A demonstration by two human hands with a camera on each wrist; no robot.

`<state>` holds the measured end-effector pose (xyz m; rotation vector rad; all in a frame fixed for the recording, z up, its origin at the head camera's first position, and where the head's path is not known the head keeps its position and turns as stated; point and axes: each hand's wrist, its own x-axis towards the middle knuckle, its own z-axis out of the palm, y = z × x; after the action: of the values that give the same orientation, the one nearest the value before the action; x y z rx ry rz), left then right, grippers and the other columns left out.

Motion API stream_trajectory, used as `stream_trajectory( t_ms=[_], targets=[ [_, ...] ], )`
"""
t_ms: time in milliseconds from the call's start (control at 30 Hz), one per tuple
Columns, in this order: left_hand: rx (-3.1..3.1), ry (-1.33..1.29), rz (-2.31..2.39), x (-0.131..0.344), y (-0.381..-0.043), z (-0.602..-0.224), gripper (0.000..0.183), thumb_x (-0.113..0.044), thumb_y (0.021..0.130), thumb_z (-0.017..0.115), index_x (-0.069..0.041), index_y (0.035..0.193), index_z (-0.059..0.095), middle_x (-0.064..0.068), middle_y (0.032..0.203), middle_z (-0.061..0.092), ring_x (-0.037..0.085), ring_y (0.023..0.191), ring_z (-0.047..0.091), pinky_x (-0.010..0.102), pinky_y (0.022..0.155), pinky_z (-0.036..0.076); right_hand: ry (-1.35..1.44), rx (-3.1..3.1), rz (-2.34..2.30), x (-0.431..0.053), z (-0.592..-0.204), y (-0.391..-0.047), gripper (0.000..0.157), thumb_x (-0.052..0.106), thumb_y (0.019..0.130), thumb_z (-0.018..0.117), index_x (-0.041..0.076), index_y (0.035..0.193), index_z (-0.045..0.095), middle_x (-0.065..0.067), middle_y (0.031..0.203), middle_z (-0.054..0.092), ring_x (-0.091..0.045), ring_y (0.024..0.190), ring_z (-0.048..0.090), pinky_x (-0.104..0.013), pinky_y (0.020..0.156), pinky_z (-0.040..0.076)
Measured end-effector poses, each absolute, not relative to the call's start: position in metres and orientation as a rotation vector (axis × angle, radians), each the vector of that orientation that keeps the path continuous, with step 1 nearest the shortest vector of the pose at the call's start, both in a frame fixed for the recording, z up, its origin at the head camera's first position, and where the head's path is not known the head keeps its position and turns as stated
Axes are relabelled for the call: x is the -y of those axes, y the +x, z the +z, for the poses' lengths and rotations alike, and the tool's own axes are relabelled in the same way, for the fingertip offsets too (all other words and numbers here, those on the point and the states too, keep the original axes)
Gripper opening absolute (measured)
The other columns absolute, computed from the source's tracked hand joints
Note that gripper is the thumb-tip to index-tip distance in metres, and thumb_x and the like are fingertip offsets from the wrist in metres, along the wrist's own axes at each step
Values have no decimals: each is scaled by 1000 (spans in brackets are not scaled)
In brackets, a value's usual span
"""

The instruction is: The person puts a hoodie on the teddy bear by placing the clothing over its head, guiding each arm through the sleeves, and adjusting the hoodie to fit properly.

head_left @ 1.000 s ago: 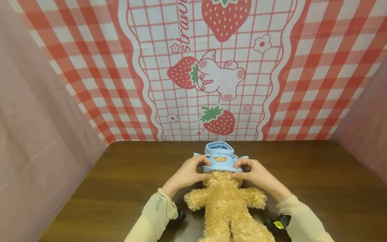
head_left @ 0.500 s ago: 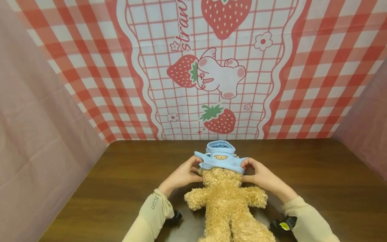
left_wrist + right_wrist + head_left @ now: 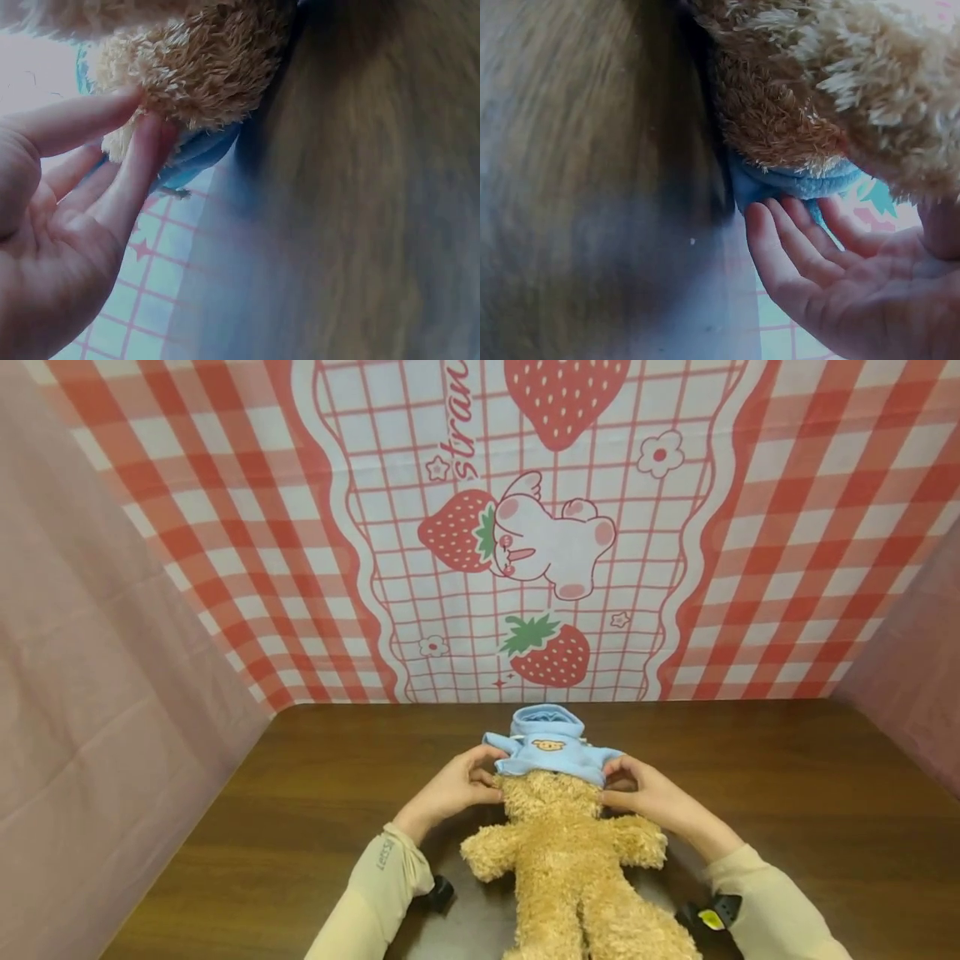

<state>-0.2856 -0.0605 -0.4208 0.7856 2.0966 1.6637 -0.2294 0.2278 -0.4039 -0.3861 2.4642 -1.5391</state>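
A curly golden-brown teddy bear (image 3: pixel 562 860) lies on its back on the table, legs toward me. Over the upper part of its head sits a small light blue doll shirt (image 3: pixel 551 758) with an animal-face patch, its neck opening at the far end. My left hand (image 3: pixel 447 789) pinches the shirt's lower edge at the left of the head; in the left wrist view its thumb and index finger meet at the fur (image 3: pixel 202 67). On the other side my right hand (image 3: pixel 651 792) holds the hem near the sleeve, fingertips against the blue cloth (image 3: pixel 802 181), thumb hidden behind fur.
The dark wooden table (image 3: pixel 300 827) ends at a wall hung with a red-and-white checked strawberry cloth (image 3: pixel 525 652). Pink curtains (image 3: pixel 127 635) close off both sides. Black camera mounts (image 3: pixel 438 893) sit under my wrists.
Both hands have moved apart from the front of the hem out to its two sides. The shirt's lower edge is spread wider, and the bear stays nearly in place.
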Motion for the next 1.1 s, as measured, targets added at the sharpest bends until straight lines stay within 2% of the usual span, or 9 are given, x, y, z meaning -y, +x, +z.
stream_trajectory(
  t_ms=[100,200,300,400,500,567,633,833,1100],
  targets=[
    [-2031,771,1694,60,-284,-418,53,7,79,62,2,128,42,28,117,51,22,91,62,32,79,51,-431,-2444,-1497,-231,-404,-229,58,14,86,60,-13,127,30,-34,127,36,-47,117,40,-45,88,45],
    [-1988,749,1736,58,-280,-415,55,8,78,62,3,128,41,32,112,54,22,92,63,34,82,50,-454,-2390,-1493,-234,-405,-228,73,15,85,63,-14,135,19,-38,136,24,-50,121,33,-46,89,44],
    [-1972,729,1769,55,-278,-414,56,10,76,63,4,127,40,32,102,59,19,88,63,35,81,50,-467,-2327,-1532,-233,-407,-229,77,14,83,65,-13,135,15,-36,130,30,-48,119,37,-39,81,48],
    [-1991,707,1766,53,-277,-416,59,11,74,63,3,128,39,27,93,61,17,84,63,34,79,51,-485,-2315,-1556,-231,-409,-230,75,13,82,65,-13,133,17,-26,112,41,-40,112,46,-34,72,48],
    [-2049,695,1753,51,-277,-418,60,12,73,64,2,126,41,23,91,60,16,79,62,33,76,52,-496,-2316,-1587,-229,-411,-230,64,9,81,65,-11,125,24,-13,91,39,-21,89,53,-29,63,44],
    [-2106,686,1745,48,-277,-419,58,12,71,65,2,124,43,19,97,58,14,76,61,31,74,52,-519,-2309,-1614,-228,-413,-231,54,6,80,65,-8,115,27,-8,82,34,-11,73,47,-27,59,42],
    [-2187,661,1726,45,-277,-419,54,10,70,66,0,119,46,16,99,57,12,73,59,29,71,52,-544,-2286,-1652,-227,-414,-232,47,3,79,65,-5,106,27,-6,75,28,-8,63,36,-26,57,40],
    [-2384,631,1638,40,-263,-403,37,8,66,65,0,99,50,8,78,58,9,66,54,22,61,46,-573,-2275,-1696,-227,-415,-233,44,3,79,66,-2,99,27,-3,69,27,-6,58,31,-25,55,38],
    [-2448,667,1578,39,-258,-396,30,7,65,64,0,89,48,2,67,42,11,59,41,19,54,35,-566,-2333,-1636,-228,-416,-232,35,6,79,67,-3,99,39,-4,72,43,-8,61,44,-27,57,43]
  ],
)
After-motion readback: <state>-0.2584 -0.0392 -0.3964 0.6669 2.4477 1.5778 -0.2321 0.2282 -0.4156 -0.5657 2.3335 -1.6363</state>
